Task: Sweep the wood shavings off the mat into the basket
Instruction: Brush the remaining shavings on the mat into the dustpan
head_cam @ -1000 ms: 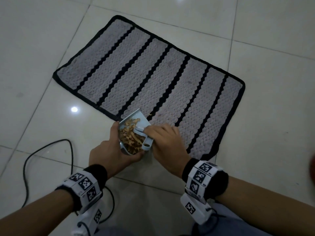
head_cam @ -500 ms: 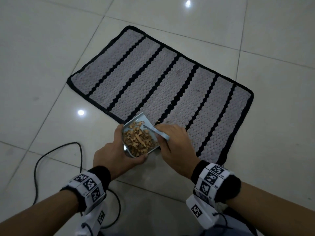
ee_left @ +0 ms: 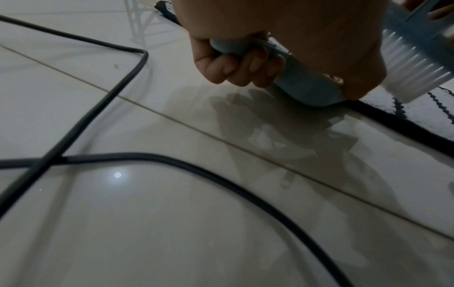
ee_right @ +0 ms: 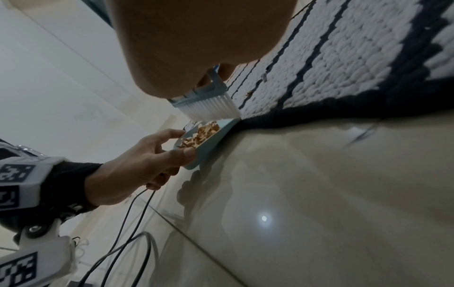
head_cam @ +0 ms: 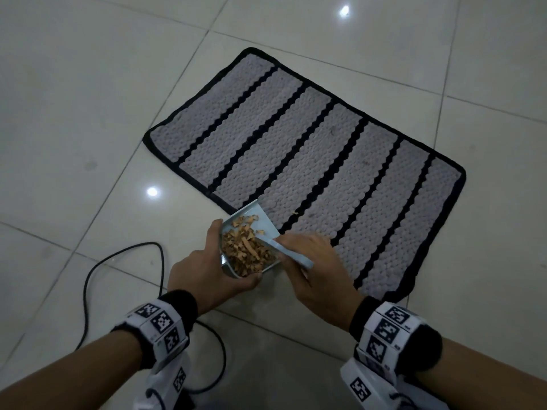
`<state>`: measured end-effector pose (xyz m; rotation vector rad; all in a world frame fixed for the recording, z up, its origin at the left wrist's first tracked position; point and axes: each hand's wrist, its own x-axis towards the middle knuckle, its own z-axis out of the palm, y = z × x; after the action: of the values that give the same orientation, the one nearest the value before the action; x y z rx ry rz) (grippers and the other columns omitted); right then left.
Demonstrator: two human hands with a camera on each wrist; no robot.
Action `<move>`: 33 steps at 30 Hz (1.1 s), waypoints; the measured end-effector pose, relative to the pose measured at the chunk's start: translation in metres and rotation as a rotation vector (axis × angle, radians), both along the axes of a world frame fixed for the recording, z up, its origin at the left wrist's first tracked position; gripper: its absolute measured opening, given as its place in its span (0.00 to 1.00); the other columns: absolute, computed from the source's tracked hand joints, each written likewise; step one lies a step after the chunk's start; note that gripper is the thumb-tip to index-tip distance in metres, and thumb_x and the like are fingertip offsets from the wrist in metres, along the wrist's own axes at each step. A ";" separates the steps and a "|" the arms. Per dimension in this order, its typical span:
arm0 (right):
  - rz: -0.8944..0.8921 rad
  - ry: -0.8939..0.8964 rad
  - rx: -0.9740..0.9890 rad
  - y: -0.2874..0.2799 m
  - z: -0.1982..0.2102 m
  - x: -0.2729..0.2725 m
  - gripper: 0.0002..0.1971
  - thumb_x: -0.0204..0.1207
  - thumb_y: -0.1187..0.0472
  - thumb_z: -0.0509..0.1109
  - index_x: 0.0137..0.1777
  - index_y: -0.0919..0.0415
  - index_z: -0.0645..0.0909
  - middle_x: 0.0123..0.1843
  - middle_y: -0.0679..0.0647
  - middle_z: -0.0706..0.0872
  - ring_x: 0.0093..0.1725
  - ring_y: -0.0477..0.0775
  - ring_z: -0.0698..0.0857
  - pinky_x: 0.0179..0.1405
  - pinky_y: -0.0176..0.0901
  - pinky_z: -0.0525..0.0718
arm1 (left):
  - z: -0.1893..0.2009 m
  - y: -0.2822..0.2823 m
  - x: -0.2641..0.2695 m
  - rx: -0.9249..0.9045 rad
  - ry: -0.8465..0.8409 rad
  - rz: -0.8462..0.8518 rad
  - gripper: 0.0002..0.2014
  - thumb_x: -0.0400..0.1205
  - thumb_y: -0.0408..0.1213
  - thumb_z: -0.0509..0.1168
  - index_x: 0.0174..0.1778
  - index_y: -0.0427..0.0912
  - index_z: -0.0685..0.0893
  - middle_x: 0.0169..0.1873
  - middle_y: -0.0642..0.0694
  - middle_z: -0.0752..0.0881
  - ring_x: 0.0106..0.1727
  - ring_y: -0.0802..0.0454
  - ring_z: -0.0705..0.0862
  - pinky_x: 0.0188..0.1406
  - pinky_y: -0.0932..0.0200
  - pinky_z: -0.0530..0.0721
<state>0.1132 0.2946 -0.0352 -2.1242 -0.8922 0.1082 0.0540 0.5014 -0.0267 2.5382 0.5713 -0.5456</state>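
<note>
A grey mat (head_cam: 307, 161) with black stripes lies on the tiled floor. My left hand (head_cam: 207, 273) grips the handle of a small light-blue dustpan (head_cam: 251, 216), held just above the floor at the mat's near edge. A heap of brown wood shavings (head_cam: 245, 253) fills the pan. My right hand (head_cam: 313, 261) holds a light-blue hand brush (head_cam: 293, 255); its white bristles (ee_right: 211, 108) hang over the pan's lip. One small shaving (head_cam: 295, 213) lies on the mat beyond the pan. No basket is in view.
A black cable (head_cam: 88, 279) loops over the floor tiles (head_cam: 74, 99) to the left of my left hand and runs under my left wrist. Glossy tiles surround the mat on all sides.
The dustpan has lifted and tilted back with the shavings gathered toward its rear. The brush has swung from over the pan's middle to its right side. My head view has shifted left.
</note>
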 end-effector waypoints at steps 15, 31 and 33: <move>-0.421 0.081 -0.024 0.004 -0.018 0.046 0.07 0.85 0.63 0.60 0.49 0.60 0.78 0.40 0.48 0.77 0.41 0.53 0.76 0.40 0.46 0.73 | -0.003 -0.001 0.005 0.041 0.026 -0.021 0.61 0.60 0.79 0.67 0.82 0.57 0.43 0.50 0.49 0.87 0.47 0.47 0.87 0.44 0.55 0.86; -0.243 -0.041 -0.026 0.016 -0.004 0.007 0.12 0.84 0.63 0.57 0.56 0.67 0.81 0.51 0.59 0.84 0.49 0.59 0.80 0.51 0.51 0.78 | -0.005 -0.005 0.004 0.028 -0.036 0.009 0.59 0.59 0.76 0.70 0.80 0.57 0.48 0.46 0.50 0.88 0.43 0.46 0.88 0.41 0.53 0.87; -0.356 0.016 0.029 0.005 -0.006 0.020 0.14 0.86 0.58 0.54 0.54 0.64 0.80 0.47 0.53 0.81 0.46 0.57 0.78 0.49 0.48 0.76 | -0.005 -0.005 0.005 0.034 -0.041 0.006 0.59 0.59 0.77 0.69 0.80 0.58 0.48 0.44 0.51 0.87 0.41 0.47 0.88 0.38 0.54 0.87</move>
<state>0.1336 0.2997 -0.0416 -2.2159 -0.4910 -0.0702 0.0588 0.4961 -0.0317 2.5731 0.5781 -0.4848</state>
